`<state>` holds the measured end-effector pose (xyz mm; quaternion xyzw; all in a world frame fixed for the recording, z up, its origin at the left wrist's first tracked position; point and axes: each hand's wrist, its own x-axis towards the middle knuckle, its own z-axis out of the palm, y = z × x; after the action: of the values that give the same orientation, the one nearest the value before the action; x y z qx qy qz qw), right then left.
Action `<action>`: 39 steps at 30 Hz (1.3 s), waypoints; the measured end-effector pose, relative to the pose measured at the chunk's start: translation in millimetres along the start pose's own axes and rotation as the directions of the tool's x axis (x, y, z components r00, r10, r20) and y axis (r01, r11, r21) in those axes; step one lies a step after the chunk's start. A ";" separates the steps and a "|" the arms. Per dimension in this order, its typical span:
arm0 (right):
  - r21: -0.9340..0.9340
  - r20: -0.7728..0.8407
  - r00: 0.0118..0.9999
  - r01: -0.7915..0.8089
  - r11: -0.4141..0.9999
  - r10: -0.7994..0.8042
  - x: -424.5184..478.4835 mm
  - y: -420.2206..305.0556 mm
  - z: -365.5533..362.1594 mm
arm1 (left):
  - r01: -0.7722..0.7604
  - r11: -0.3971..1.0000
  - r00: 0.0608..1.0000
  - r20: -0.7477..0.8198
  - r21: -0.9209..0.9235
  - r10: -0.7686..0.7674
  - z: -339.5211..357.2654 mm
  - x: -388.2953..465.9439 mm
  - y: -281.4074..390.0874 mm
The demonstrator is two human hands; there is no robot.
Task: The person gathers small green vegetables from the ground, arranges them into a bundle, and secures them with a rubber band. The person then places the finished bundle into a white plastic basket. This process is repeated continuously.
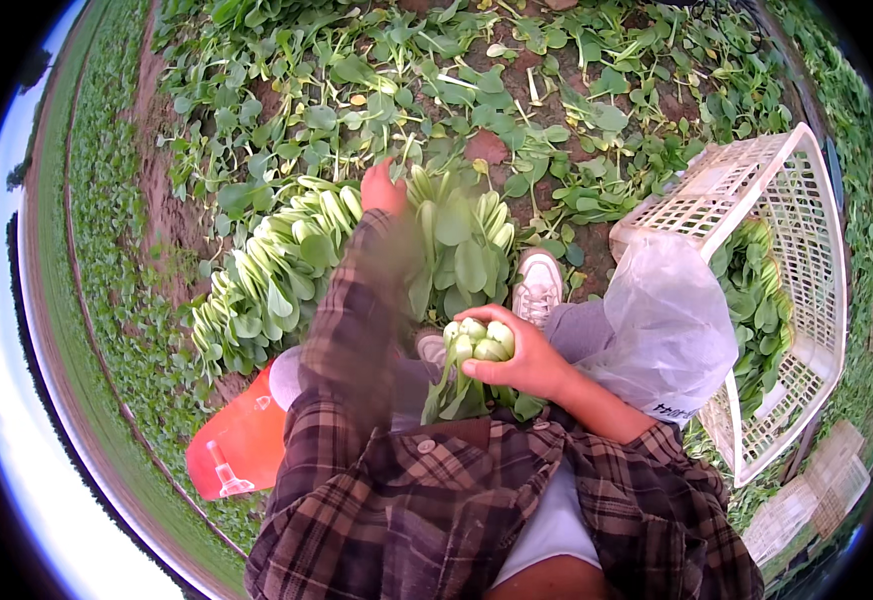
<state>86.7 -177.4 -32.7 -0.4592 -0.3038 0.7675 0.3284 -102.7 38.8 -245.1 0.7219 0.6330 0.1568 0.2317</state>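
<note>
My right hand [515, 352] is closed around a small bunch of leafy greens [479, 340], pale stem bases up, leaves hanging below. My left hand [384, 189] reaches forward to the far end of a curved row of bok choy-like greens [267, 262], among stems and leaves; a blur partly covers the forearm, and whether the fingers grip anything is unclear. Just right of that hand lies another group of the same greens [466, 255], stem ends pointing away from me.
A white plastic crate [811, 277] with greens inside stands at right. A translucent plastic bag [665, 330] hangs beside my knee. Loose leaves [376, 75] litter the soil ahead. A red printed object [234, 442] is at lower left; my shoe [537, 285] is close to the greens.
</note>
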 end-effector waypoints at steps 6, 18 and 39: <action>-0.021 -0.042 0.998 0.037 0.999 -0.038 3.8 7.9 -4.5 | -0.013 0.973 0.891 0.439 -0.229 0.115 12.8 24.3 6.7; 0.011 -0.083 0.995 0.053 0.999 -0.052 3.5 8.1 -1.0 | -0.126 0.925 0.922 0.303 -0.358 0.242 -24.4 -35.3 37.6; -0.731 -0.080 0.584 0.517 0.446 -0.808 -80.9 -125.1 41.8 | -0.561 0.608 0.758 -0.053 -0.562 0.650 -258.9 -140.4 226.5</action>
<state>106.3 -172.6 120.7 -0.5314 -0.6248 0.2979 0.4885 -67.7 -85.3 103.4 0.8056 0.2580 0.3422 0.4089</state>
